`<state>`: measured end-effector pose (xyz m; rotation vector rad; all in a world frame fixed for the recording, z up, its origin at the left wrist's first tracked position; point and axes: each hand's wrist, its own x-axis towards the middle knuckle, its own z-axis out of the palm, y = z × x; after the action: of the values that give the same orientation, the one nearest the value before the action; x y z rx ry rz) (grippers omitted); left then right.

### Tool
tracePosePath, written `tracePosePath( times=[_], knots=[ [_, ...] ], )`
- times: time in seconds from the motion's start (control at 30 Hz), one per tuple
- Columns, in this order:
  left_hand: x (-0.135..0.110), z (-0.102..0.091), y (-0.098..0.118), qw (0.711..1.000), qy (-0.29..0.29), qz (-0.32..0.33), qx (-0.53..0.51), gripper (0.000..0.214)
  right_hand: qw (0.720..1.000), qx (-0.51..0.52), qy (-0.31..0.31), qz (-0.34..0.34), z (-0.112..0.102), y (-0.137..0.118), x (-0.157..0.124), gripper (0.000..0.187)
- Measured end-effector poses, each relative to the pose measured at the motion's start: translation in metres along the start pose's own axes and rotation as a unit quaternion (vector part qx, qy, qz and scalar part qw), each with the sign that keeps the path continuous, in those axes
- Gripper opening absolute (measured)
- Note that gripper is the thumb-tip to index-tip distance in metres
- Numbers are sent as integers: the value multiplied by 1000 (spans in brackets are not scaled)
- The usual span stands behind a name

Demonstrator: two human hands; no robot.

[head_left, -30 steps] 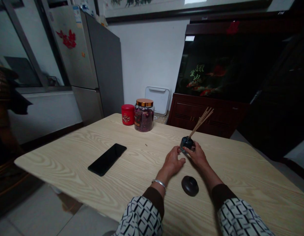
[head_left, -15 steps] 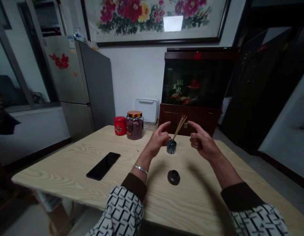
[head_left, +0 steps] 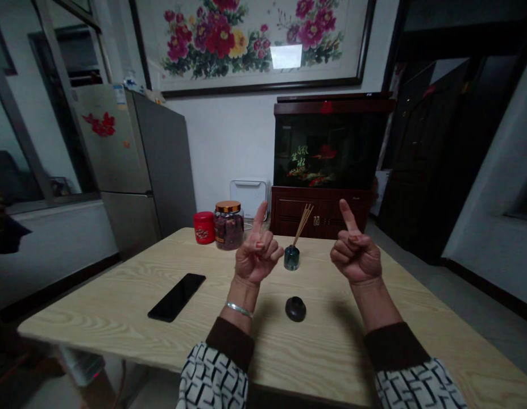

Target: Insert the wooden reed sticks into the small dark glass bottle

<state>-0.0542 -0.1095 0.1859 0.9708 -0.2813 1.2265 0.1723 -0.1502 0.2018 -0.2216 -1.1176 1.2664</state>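
My left hand (head_left: 258, 253) is raised above the table, palm toward me. Its index finger points up and the other fingers are curled in with the thumb over them, nothing held. Mirroring it, my right hand (head_left: 356, 250) is closed the same way, index finger up and tilted slightly left, also holding nothing. Between the hands stands a small dark glass reed diffuser bottle (head_left: 291, 259) with several thin reed sticks (head_left: 304, 223) leaning right. A dark round lid-like piece (head_left: 295, 309) with a hole on top lies nearer to me. Neither hand touches these.
On the wooden table (head_left: 131, 301) lie a black phone (head_left: 177, 297), a red canister (head_left: 204, 228) and a copper-lidded jar (head_left: 228, 226). Beyond are a white appliance (head_left: 248, 196), a fish tank (head_left: 325, 150) and a fridge (head_left: 113, 147).
Both hands have turned from index fingers pointing inward at each other to pointing up, palms now facing me. They have moved further apart. The camera view has shifted slightly.
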Motion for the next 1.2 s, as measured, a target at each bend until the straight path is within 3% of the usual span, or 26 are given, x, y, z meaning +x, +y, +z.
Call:
tracePosePath(
  times=[0.13, 0.3, 0.4, 0.5, 0.57, 0.63, 0.67, 0.73, 0.83, 0.93, 1.1, 1.2],
  knots=[
    [-20, -25, -20, 998, 39, -11, -46, 95, 998, 55, 27, 12, -21, 28, -14, 82],
    [-12, -32, -19, 998, 35, -14, -44, 92, 997, 73, 3, 11, -21, 25, -7, 84],
    [-6, -37, -17, 998, 48, -20, -31, 86, 999, 50, 12, 13, -26, 23, -3, 77],
    [-4, -55, -25, 995, 89, -53, 0, 72, 995, -36, 77, 45, -49, 40, 1, 62],
    [-5, -78, -37, 984, 142, -93, 60, 61, 970, -163, 148, 103, -74, 64, 6, 52],
    [-7, -106, -56, 955, 214, -132, 159, 52, 902, -333, 219, 165, -100, 95, 14, 51],
    [-9, -121, -67, 933, 246, -151, 214, 50, 867, -404, 230, 177, -112, 112, 19, 53],
    [-15, -150, -90, 896, 280, -167, 300, 51, 844, -450, 234, 173, -133, 145, 32, 65],
    [-24, -183, -120, 860, 267, -157, 405, 58, 837, -482, 212, 147, -151, 183, 53, 75],
    [-30, -200, -134, 838, 224, -145, 475, 67, 829, -512, 183, 128, -159, 202, 67, 68],
    [-30, -199, -136, 807, 182, -140, 544, 82, 809, -555, 147, 131, -158, 197, 49, 62],
    [-30, -190, -135, 803, 154, -147, 557, 89, 819, -550, 92, 134, -147, 189, 25, 62]
  ],
)
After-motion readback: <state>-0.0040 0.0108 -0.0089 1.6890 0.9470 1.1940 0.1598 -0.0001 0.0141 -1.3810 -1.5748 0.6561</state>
